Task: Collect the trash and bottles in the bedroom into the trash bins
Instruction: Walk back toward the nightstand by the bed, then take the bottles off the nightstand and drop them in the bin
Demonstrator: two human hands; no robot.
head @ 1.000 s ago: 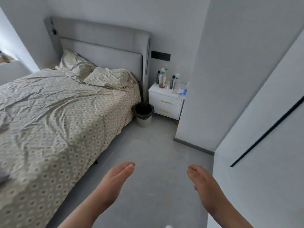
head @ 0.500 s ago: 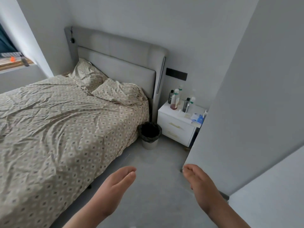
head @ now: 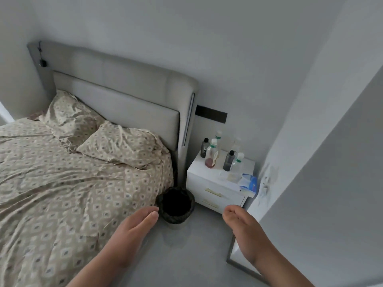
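Low centre: left hand [head: 132, 228] flat, right hand [head: 248, 235] loosely curled, each grip empty, likely held forward ready to reach. Bottles [head: 211, 154] clustered upright on the nightstand worktop [head: 198, 167], right of centre. Black-lined trash bin [head: 176, 218] on grey floor [head: 186, 255] between nightstand and rumpled bed [head: 72, 193], handy for dropping.

Bedroom corner, both hands held out with nothing in them.
The left hand [head: 134, 228] and right hand [head: 246, 230] hover with relaxed fingers above the grey floor [head: 192, 255]. Beyond them a black-lined trash bin [head: 176, 219] stands between the bed [head: 72, 193] and the white table [head: 199, 169]. The table carries upright bottles [head: 228, 160], one with reddish liquid [head: 210, 161], and a blue-and-white packet [head: 249, 182].
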